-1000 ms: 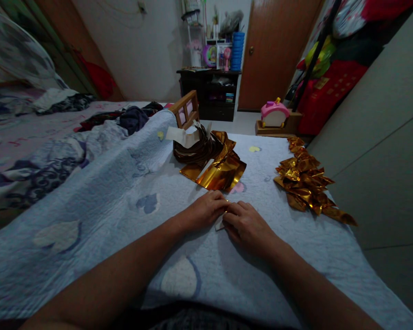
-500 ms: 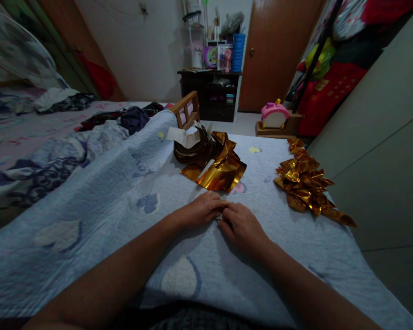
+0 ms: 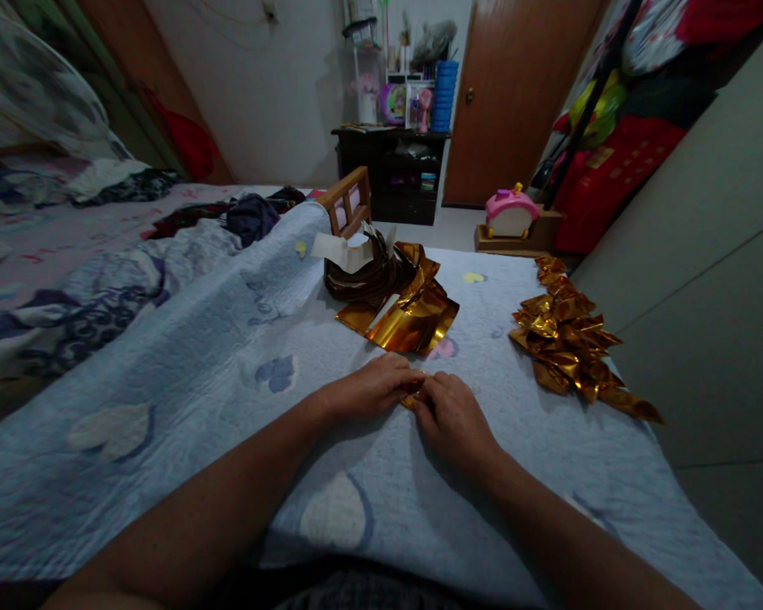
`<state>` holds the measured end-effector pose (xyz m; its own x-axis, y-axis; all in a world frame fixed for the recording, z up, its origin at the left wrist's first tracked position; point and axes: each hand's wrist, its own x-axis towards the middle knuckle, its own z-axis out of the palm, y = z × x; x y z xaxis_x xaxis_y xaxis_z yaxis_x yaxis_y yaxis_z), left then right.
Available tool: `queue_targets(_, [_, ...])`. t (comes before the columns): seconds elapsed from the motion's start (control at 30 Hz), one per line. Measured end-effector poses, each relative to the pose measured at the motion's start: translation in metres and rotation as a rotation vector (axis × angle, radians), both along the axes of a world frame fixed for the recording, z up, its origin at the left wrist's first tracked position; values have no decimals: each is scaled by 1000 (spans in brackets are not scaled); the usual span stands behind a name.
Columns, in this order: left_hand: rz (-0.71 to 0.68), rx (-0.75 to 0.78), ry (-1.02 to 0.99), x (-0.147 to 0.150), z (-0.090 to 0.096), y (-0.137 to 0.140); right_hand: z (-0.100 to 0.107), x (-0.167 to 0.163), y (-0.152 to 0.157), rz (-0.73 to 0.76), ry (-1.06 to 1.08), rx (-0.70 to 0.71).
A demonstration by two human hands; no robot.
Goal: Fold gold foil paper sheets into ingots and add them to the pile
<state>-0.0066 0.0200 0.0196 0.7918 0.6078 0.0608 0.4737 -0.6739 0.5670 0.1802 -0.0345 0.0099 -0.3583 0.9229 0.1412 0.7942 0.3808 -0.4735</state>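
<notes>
Close together over the bed, my left hand (image 3: 374, 388) and my right hand (image 3: 451, 413) pinch a small piece of gold foil paper (image 3: 410, 402) between their fingertips. Most of that piece is hidden by the fingers. Just beyond my hands lies a loose stack of gold foil paper sheets (image 3: 413, 326), curled, with pale undersides showing at the back. To the right, a heap of folded gold foil pieces (image 3: 565, 339) rests near the bed's edge.
A light blue quilt (image 3: 216, 407) with heart shapes covers the bed. At its far end stands a wooden rail (image 3: 351, 202). Crumpled clothes (image 3: 251, 219) lie on the left. Beyond are a dark cabinet (image 3: 387, 178) and a pink toy (image 3: 512, 212); a pale panel (image 3: 705, 322) borders the right.
My right fingers have shifted slightly to the right, and more of the gold foil paper shows between my hands. The stack and the heap lie as before; the view has moved a little.
</notes>
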Motion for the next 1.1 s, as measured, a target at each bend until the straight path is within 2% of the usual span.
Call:
queue_targets(0.23, [-8, 24, 5, 0, 0, 0, 0, -2, 3, -38, -66, -2])
queue_targets(0.5, [-31, -17, 16, -4, 3, 0, -2, -2, 5, -35, -63, 13])
queue_targets(0.77, [-37, -31, -34, -6, -3, 4, 2, -2, 5, -42, -105, -15])
queue_targets(1.1, [-52, -32, -55, -9, -2, 5, 4, -3, 5, -59, -110, -20])
